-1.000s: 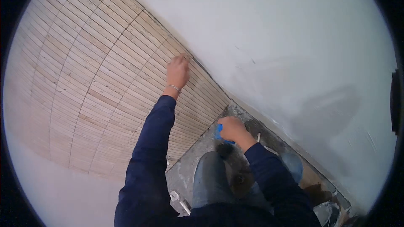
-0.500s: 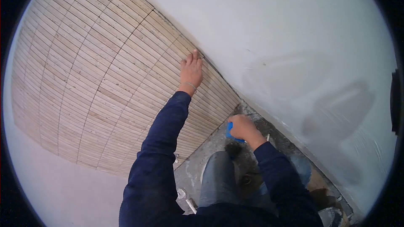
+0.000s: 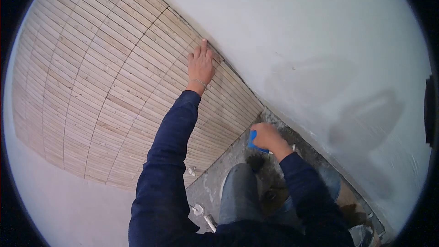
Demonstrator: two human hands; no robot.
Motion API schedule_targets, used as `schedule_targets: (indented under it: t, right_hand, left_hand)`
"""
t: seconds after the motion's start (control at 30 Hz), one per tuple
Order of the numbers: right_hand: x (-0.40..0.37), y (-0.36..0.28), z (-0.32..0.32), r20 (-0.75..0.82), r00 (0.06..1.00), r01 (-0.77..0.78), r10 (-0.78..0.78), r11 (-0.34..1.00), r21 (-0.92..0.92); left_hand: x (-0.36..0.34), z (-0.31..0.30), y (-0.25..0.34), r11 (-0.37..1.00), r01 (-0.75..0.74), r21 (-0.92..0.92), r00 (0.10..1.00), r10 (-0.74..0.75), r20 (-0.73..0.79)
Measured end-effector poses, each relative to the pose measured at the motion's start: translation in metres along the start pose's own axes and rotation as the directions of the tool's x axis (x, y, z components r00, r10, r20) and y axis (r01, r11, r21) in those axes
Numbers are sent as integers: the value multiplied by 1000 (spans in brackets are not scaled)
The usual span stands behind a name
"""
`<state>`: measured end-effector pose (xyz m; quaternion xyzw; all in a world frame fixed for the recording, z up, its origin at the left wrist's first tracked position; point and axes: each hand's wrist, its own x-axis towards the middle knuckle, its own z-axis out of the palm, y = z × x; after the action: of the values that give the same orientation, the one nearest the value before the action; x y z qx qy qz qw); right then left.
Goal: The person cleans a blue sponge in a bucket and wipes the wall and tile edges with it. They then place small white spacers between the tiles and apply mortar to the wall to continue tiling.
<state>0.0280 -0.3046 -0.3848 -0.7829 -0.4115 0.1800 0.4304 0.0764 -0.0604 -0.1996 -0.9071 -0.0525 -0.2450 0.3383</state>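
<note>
Blue tool (image 3: 252,140) in R hand (image 3: 269,138), tiled wall (image 3: 132,71) under L hand (image 3: 201,67)

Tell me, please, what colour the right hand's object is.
The object looks mostly blue, clearest in head view.

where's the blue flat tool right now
In the head view, the blue flat tool is in the right hand, above the grey rough floor.

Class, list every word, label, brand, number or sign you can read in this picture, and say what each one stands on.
There are none to read.
Striped beige tile wall: only joint lines and specks show.
Smooth white wall: shadows and scuffs, no writing.
Dark navy sleeves: no lettering visible.
Blue tool in the right hand: mostly covered and too small to tell whether it bears a mark.
</note>
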Motion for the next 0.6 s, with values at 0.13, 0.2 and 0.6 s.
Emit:
schedule_targets:
  t: [0.13,0.2,0.6]
  right_hand:
    - [2,5,3,-19,1000,-1,1,1000,13]
    - [4,6,2,11,999,-32,32,999,-1]
    - [5,28,-53,-91,986,-136,142,989,61]
  left_hand:
    - [-8,12,9,999,-23,39,1000,22,12]
    - [-18,21,18,997,-41,62,998,38,48]
    - [-162,105,123,630,665,-401,552,-52,832]
